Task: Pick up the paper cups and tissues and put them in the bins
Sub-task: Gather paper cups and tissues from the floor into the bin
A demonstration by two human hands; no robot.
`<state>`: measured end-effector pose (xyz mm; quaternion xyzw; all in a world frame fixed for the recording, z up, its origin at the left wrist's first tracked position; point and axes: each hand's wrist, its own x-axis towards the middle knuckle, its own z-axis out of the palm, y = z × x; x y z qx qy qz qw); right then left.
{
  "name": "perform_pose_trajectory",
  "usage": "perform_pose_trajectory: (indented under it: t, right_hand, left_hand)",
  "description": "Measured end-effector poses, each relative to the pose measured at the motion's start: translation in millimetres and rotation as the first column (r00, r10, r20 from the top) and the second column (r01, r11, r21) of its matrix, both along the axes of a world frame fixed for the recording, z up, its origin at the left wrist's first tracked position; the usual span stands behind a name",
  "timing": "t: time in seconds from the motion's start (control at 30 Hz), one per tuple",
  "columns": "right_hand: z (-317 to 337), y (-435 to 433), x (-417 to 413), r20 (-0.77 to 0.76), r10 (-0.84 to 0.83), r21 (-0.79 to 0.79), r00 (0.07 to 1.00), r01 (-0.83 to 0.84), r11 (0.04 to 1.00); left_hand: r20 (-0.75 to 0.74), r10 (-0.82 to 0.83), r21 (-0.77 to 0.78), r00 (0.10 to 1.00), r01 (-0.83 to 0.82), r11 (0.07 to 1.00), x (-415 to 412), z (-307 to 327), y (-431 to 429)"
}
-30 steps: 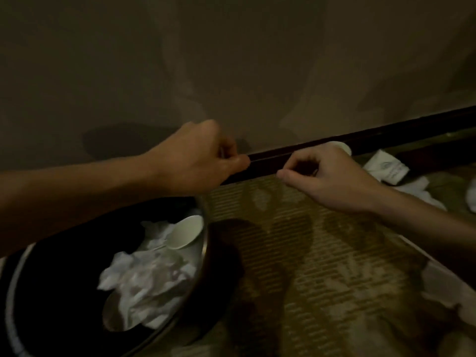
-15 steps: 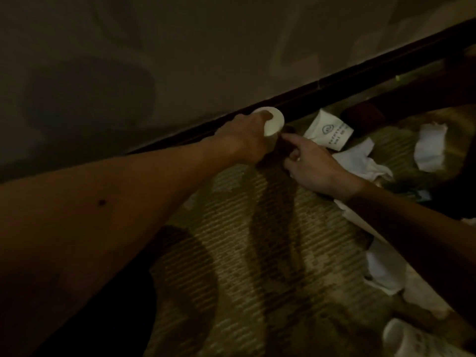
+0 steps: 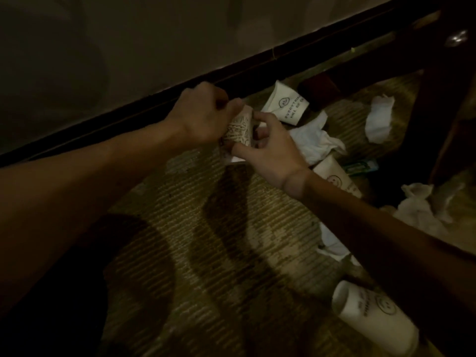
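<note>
You're grasping one printed paper cup [image 3: 238,130] in both grips, left hand [image 3: 203,117] and right hand [image 3: 270,148], its inside hidden. Three more cups [image 3: 286,104] [image 3: 337,176] [image 3: 373,315] and at least four tissues [image 3: 316,140] are lying on the carpet [image 3: 195,240].

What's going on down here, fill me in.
A person is clearing litter off the carpet by the wall. Both the left hand and right hand grip one printed paper cup near the baseboard. More cups and crumpled tissues lie on the carpet to the right. No bin is in view.

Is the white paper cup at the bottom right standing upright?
No, the white paper cup lies on its side on the patterned carpet.
</note>
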<state>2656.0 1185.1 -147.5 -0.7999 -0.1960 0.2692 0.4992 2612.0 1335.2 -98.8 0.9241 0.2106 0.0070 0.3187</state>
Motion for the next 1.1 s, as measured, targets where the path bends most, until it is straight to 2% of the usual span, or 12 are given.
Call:
perform_pose_trajectory:
  t: [0.1,0.2,0.27,0.33,0.4,0.47,0.57,0.67,0.87,1.03,1.1]
  right_hand:
    - [1.1,-11.0,-20.3,-0.21,-0.084,0.043,0.974,0.095,0.995]
    - [-2.7,-25.9,-34.5,-0.387,-0.132,0.053,0.913,0.165,0.985]
    - [-1.5,-39.4,-39.7,-0.415,-0.177,0.02,0.893,0.204,0.979]
    - [4.9,-58.4,-39.0,-0.416,-0.245,0.018,0.875,0.278,0.96]
    - [15.2,-80.9,-28.3,-0.323,-0.238,0.046,0.916,0.267,0.963]
    - [26.9,-103.2,-11.2,-0.248,-0.203,0.078,0.947,0.228,0.971]
    - [39.9,-124.4,15.7,-0.351,-0.317,0.069,0.881,0.362,0.93]
    - [37.1,-128.9,42.2,-0.361,-0.261,0.014,0.895,0.285,0.958]
    - [24.4,-112.9,75.3,-0.42,-0.155,-0.116,0.894,0.116,0.986]
    - [25.6,-98.2,78.3,-0.457,-0.024,-0.1,0.889,-0.024,0.995]
    - [24.3,-93.2,75.1,-0.517,-0.003,-0.014,0.856,-0.005,1.0]
  left_hand:
    - [-0.062,-0.036,-0.162,0.997,0.026,0.987,-9.4,2.9,-14.9]
    - [-0.102,-0.114,-0.232,0.988,0.088,0.969,-18.7,0.8,-29.6]
    - [-0.073,-0.155,-0.264,0.985,0.131,0.956,-22.1,-1.0,-40.9]
    - [-0.009,-0.127,-0.341,0.992,0.116,0.933,-21.3,-3.2,-51.0]
    - [0.023,-0.048,-0.397,0.999,0.054,0.916,-16.5,-8.4,-58.8]
    - [-0.011,0.019,-0.432,1.0,-0.022,0.902,-9.7,-17.1,-67.6]
    - [-0.132,0.054,-0.505,0.99,-0.114,0.855,-1.7,-34.2,-81.3]
    - [-0.213,0.048,-0.569,0.976,-0.164,0.806,7.5,-46.6,-93.7]
    - [-0.252,0.083,-0.705,0.964,-0.242,0.667,22.4,-61.2,-106.0]
    - [-0.232,0.148,-0.752,0.961,-0.274,0.599,24.7,-67.4,-107.9]
    - [-0.219,0.177,-0.808,0.96,-0.28,0.519,22.1,-65.5,-106.4]
